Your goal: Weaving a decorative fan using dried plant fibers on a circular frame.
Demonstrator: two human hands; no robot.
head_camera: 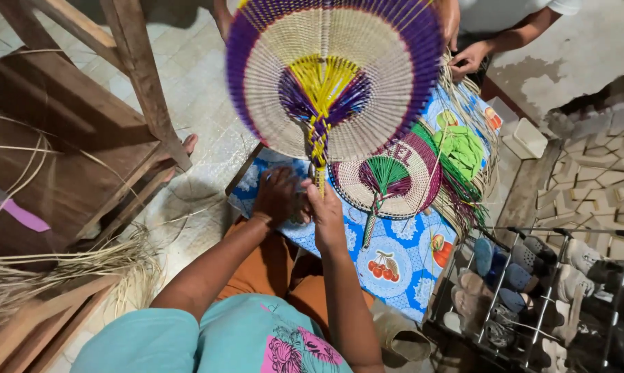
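A round woven fan (339, 76) with a purple rim, cream body and yellow and purple centre stands upright in front of me. My right hand (326, 211) grips its yellow and purple handle (319, 155) from below. My left hand (277, 195) is closed beside the handle's foot, and I cannot tell what it holds. Under both hands lies a blue patterned cloth (395, 255) on a low table. A second woven fan (388, 176), maroon-rimmed with a green centre, lies flat on the cloth to the right.
Green woven strips (460, 152) lie past the second fan. Another person's hand (469, 56) rests at the table's far edge. Wooden furniture (70, 124) and loose straw (50, 266) are on my left, a shoe rack (540, 290) at the lower right.
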